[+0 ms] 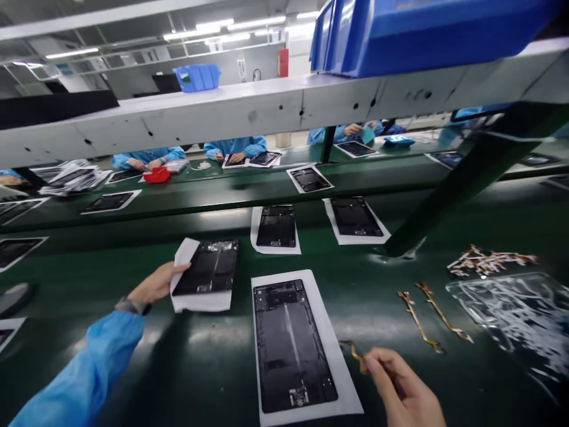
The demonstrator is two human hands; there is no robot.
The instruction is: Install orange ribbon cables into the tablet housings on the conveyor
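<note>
My left hand (156, 283) grips the left edge of a black tablet housing (213, 267) on a white paper sheet, thumb on top. Housing and sheet are held at the left over the green bench; whether they touch it I cannot tell. Between thumb and fingers of my right hand (402, 385) is an orange flex cable (354, 350), its dark end pointing left. That hand is just right of a larger tablet housing (296, 344), which lies on its own white sheet (320, 296) in front of me.
Two flex cables (420, 320) lie to the right, near a pile of flex cables (491, 261) and a clear plastic bag (520, 320). A slanted dark post (462, 184) stands at right. Blue bins (198, 77) sit on the shelf overhead. Co-workers in blue sleeves work across the line.
</note>
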